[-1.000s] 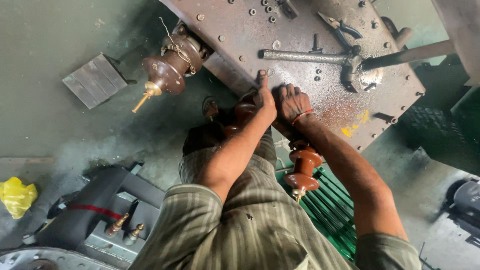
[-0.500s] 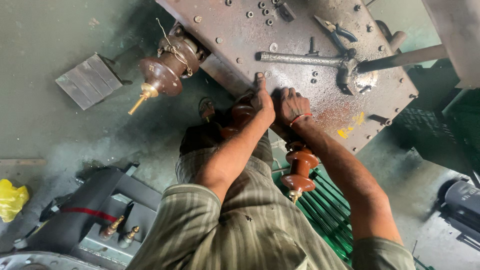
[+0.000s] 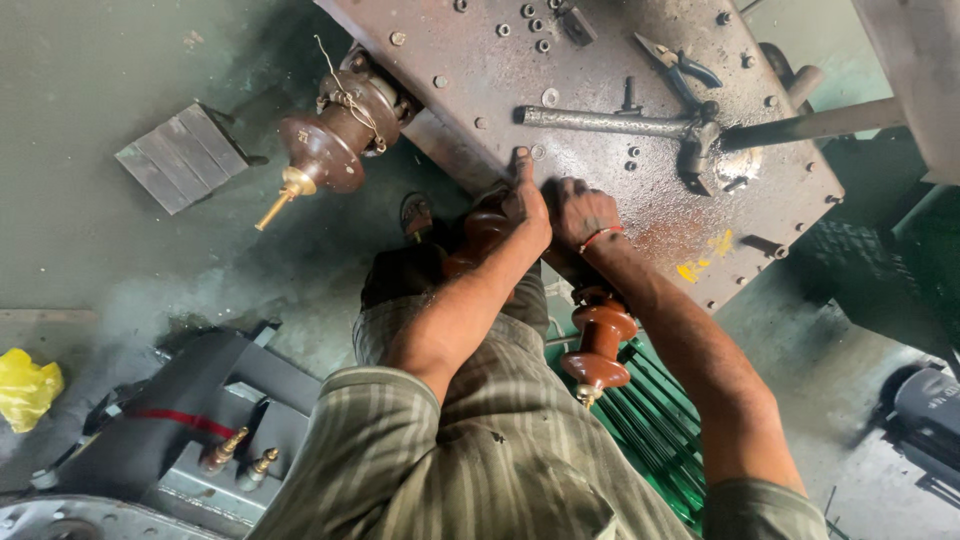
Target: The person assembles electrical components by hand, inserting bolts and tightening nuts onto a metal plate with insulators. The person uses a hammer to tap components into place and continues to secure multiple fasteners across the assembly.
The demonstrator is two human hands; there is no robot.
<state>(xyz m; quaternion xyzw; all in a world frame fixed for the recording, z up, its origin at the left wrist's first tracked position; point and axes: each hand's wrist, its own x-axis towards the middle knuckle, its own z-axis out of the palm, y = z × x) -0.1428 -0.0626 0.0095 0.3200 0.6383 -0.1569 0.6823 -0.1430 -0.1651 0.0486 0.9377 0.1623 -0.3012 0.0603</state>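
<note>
Left hand (image 3: 522, 205) presses its fingers, index stretched out, flat on the rusty plate (image 3: 600, 160), gripping nothing. Right hand (image 3: 580, 212) sits curled just beside it on the plate; what it holds, can't tell. A brown insulator (image 3: 598, 340) hangs below the plate's edge, pliers (image 3: 675, 65) lie on top.

A crumpled yellow plastic bag (image 3: 28, 388) lies at the far left on the floor; no labels, signs or screens show.
</note>
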